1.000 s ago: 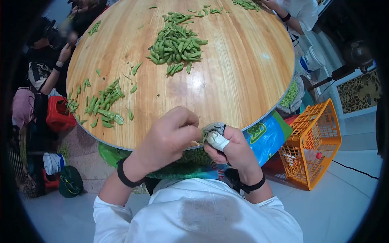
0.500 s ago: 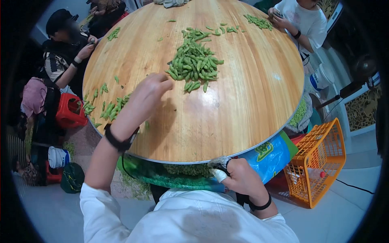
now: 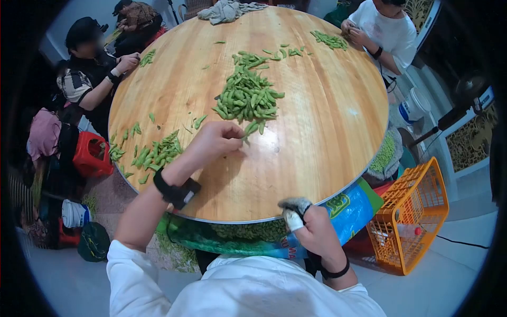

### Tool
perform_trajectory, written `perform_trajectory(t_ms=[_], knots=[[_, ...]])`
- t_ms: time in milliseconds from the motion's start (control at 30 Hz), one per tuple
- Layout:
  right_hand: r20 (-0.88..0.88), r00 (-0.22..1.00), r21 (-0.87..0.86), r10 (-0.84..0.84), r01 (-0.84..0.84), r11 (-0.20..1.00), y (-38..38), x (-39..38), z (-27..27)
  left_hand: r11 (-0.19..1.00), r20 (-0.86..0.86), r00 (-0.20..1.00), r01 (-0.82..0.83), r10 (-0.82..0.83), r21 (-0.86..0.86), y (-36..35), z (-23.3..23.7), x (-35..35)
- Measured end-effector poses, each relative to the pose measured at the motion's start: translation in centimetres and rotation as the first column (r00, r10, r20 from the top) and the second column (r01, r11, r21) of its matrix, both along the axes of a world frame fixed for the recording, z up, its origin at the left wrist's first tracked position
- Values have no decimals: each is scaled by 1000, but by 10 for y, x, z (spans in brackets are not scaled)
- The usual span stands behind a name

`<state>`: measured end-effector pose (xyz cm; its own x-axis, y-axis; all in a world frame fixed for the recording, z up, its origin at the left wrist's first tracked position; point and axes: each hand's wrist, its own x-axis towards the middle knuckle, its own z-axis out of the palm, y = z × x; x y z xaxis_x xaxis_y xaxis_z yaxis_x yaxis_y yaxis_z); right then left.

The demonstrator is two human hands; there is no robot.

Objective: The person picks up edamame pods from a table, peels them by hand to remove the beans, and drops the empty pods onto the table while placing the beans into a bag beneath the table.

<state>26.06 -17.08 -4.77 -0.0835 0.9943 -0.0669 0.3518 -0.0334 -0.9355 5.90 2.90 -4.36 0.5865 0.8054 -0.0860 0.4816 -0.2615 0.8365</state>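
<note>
My left hand [image 3: 215, 141] is stretched over the table, thumb and forefinger pinched on a green soybean pod [image 3: 248, 132] at the near end of the central pod pile [image 3: 248, 95]. A smaller heap of pods [image 3: 161, 150] lies left of my left forearm. At the table's near rim, my right hand [image 3: 316, 230] is closed around a grey, cloth-like piece [image 3: 296, 203] with a dark part; what exactly it is I cannot make out. White wrapping covers the right thumb. Below the rim, an open green and blue bag [image 3: 232, 244] contains many shelled beans [image 3: 253, 231].
Two people sit at the round wooden table [image 3: 317, 142], left and right, each beside a few pods; another person is farther back left. A grey cloth [image 3: 227, 11] lies at the far edge. An orange crate [image 3: 409, 216] stands right, a red stool [image 3: 92, 153] left.
My left hand has moved right and toward me, from the pile's left side to its near end, and now pinches a pod. The right hand remains at the rim, still closed.
</note>
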Motion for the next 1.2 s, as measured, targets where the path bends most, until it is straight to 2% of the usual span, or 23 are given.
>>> perform_trajectory(t_ms=[33,67,100,167,200,233,300,400,467,533,567,633,733,867,1000,1067,1100,1133,1167,1200], knots=[[2,1000,-8,-6,6,1000,1,-2,0,921,156,979,-62,131,-385,-11,1,0],[-4,999,92,-46,46,995,4,-4,-1,824,306,926,-11,223,-567,-27,3,3],[-12,996,193,-87,88,977,7,-7,-2,821,307,927,-3,216,-571,-39,4,7],[-8,996,209,-92,91,974,12,-12,-6,688,428,829,72,361,-722,-60,0,13],[-16,993,253,-113,114,961,15,-15,-10,655,475,805,148,355,-741,-66,-8,13],[-26,991,297,-135,136,945,17,-17,-15,649,473,806,151,356,-746,-73,-12,14],[-43,989,300,-139,146,943,18,-18,-19,546,566,703,297,431,-784,-86,-20,21],[-7,988,317,-155,149,937,17,-19,-22,554,578,631,268,517,-788,-98,-33,31],[-59,990,283,-125,137,949,16,-19,-25,574,583,590,232,558,-785,-103,-36,37],[-49,991,262,-124,132,956,14,-16,-25,694,554,650,57,520,-718,-108,-34,42],[-43,992,245,-122,129,961,14,-16,-24,693,553,651,57,521,-719,-109,-34,43],[-32,992,248,-119,123,961,15,-18,-25,774,599,632,-3,492,-633,-111,-33,45],[-3,992,263,-127,123,957,15,-18,-28,817,639,623,-1,451,-576,-112,-39,47],[34,991,250,-131,119,961,14,-19,-33,806,641,590,-27,490,-592,-116,-37,49],[53,989,258,-138,120,959,15,-20,-33,829,665,590,-14,458,-559,-117,-37,50],[-192,966,218,-175,216,952,16,-24,-27,839,665,593,-33,454,-543,-117,-36,49],[-193,965,217,-176,217,952,15,-23,-27,883,691,617,-13,377,-470,-116,-35,47],[-285,948,140,-144,190,972,14,-21,-27,919,710,638,11,298,-395,-115,-35,45],[-376,919,65,-118,154,986,13,-18,-28,918,709,638,11,299,-397,-114,-36,44],[-377,919,62,-120,154,986,12,-15,-24,955,749,634,53,193,-291,-111,-37,43]])
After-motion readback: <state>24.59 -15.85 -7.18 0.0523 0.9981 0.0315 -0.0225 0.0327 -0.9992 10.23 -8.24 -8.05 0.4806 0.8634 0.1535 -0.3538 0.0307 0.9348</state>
